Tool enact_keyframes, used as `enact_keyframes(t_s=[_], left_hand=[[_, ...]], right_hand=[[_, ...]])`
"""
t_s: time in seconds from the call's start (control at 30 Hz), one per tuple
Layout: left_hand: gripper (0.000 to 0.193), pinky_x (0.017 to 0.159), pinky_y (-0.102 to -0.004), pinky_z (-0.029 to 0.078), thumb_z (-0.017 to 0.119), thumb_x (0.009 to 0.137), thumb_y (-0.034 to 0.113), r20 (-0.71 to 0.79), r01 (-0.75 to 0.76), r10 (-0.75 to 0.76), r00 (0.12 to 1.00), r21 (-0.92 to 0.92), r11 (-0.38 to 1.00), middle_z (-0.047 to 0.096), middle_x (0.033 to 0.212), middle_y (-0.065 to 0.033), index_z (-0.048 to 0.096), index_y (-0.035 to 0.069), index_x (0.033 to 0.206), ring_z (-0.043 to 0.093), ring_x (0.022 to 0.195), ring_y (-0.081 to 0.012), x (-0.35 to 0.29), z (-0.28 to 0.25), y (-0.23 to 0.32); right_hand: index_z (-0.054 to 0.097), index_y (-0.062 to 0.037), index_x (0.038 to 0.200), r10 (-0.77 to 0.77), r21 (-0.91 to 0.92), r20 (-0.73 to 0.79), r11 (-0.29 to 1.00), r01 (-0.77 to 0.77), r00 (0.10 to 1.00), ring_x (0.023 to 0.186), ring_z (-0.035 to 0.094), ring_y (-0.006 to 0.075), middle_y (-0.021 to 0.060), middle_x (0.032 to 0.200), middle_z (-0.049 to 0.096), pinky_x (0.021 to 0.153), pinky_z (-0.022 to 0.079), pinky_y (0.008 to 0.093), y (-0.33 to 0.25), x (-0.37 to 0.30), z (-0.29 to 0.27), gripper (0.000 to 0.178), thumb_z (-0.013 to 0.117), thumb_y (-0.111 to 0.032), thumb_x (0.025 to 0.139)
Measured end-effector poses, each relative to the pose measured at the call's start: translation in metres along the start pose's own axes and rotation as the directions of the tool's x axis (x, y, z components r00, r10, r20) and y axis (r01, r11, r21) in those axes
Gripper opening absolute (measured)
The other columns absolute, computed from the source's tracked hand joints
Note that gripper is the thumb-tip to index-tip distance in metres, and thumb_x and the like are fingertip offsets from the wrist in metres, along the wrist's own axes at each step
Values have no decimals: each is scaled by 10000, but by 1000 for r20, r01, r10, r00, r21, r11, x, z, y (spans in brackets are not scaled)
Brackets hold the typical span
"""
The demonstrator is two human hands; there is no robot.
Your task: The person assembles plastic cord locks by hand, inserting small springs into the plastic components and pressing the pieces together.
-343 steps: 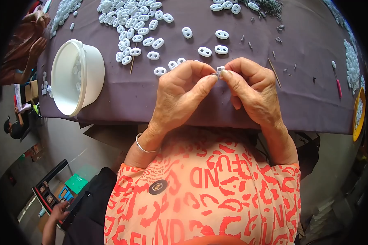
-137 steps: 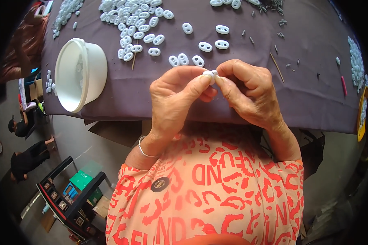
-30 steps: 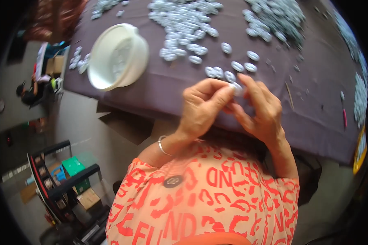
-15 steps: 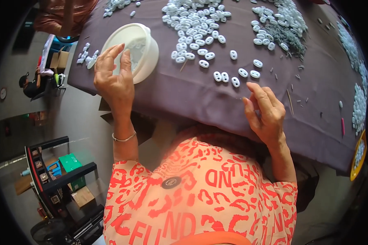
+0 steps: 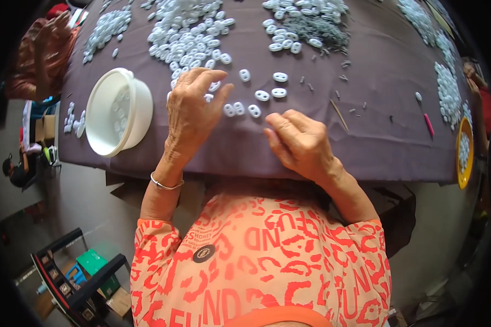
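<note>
My left hand (image 5: 193, 103) hovers over the table with thumb and forefinger spread apart, holding nothing I can see. It partly covers a few white oval pieces with two holes. To its right lie loose white two-hole pieces (image 5: 255, 111), close to the fingertips of my right hand (image 5: 301, 139). The fingers of that hand are curled in toward the thumb; whatever they hold, if anything, is hidden. A white round tub (image 5: 142, 111) with several white pieces inside stands left of my left hand.
Heaps of white pieces (image 5: 185, 35) cover the far side of the dark tablecloth (image 5: 229, 150). A pile of small grey pins (image 5: 316, 32) lies beyond my right hand. Rightward are a thin stick (image 5: 339, 114), a pink tool (image 5: 429, 125) and a yellow dish (image 5: 463, 177). Other people sit at both sides.
My left hand has moved from over the tub to near the loose white pieces. My right hand stays by them. The whole view has shifted, so the table appears further left.
</note>
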State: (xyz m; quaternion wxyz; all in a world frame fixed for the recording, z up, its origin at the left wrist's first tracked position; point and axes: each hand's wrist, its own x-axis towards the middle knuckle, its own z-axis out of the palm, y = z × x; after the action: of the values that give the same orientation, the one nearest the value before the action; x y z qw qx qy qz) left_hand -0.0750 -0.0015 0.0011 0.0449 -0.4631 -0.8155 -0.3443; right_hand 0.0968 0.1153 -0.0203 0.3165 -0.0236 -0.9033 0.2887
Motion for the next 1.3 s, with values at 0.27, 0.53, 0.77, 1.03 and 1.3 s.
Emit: enact_keyframes(t_s=[0.27, 0.53, 0.77, 1.03, 1.3], left_hand=[[191, 752, -349, 460, 704, 704, 115, 37, -172, 169, 985, 85, 981, 632, 913, -105, 661, 43, 876, 586, 880, -267, 29, 22, -1], [200, 764, -353, 448, 696, 713, 146, 42, -275, 275, 961, 7, 961, 618, 891, -101, 658, 47, 883, 565, 862, -271, 73, 50, 0], [162, 749, -300, 472, 682, 753, 145, -106, -80, 84, 991, 49, 996, 653, 886, -83, 686, 65, 894, 602, 814, -200, 116, 32, -51], [151, 647, -258, 478, 693, 756, 164, -28, 54, -55, 998, -47, 997, 666, 786, -56, 701, 43, 845, 612, 699, -129, 115, 19, -70], [205, 760, -370, 445, 723, 696, 270, 98, -14, -14, 995, 279, 960, 608, 831, -75, 698, 126, 840, 542, 841, -253, 109, 36, -50]], right_hand=[[571, 25, 868, -31, 23, 18, 999, 31, 999, 547, 526, 231, 91, 662, 498, 475, 437, 323, 1, -1, -2, 175, 644, 16, 709], [572, 25, 851, -45, 49, 8, 998, 45, 999, 549, 528, 225, 83, 660, 496, 479, 443, 321, 0, 0, -2, 164, 647, 23, 705], [575, 36, 867, -24, 59, 27, 998, 22, 999, 548, 530, 228, 87, 663, 507, 473, 440, 317, 1, 1, -5, 182, 648, 28, 701], [571, 50, 902, -1, 82, 75, 997, -5, 997, 553, 535, 234, 99, 679, 526, 477, 443, 320, 1, 0, -6, 227, 650, 42, 689], [561, 19, 846, 37, 40, 83, 998, -40, 996, 559, 529, 233, 90, 659, 484, 493, 447, 324, 1, 2, -6, 167, 642, -10, 703]])
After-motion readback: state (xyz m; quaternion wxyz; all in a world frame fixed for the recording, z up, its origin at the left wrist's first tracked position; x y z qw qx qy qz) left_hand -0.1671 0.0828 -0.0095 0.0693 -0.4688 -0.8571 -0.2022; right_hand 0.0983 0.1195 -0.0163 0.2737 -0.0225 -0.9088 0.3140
